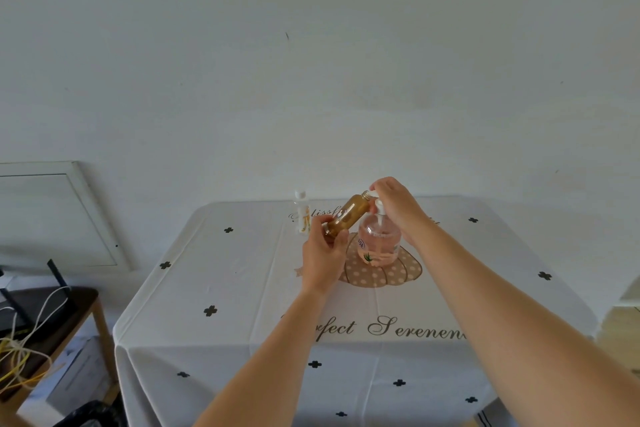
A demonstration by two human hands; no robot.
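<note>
"Serene" tablecloth (pixel 242 288) below, left hand (pixel 323 256) grips amber bottle (pixel 346 217), right hand (pixel 398 208) pinches cap (pixel 373 192).

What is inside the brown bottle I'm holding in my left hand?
Golden-brown contents show through the tilted brown bottle along most of its length. The left hand covers its base, and the right hand hides part of its mouth, so the fill there cannot be seen.

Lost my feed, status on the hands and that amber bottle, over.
Left hand grips amber bottle, tilted. Right hand at its uncapped neck, hold unclear. Pink pump bottle close below.
</note>
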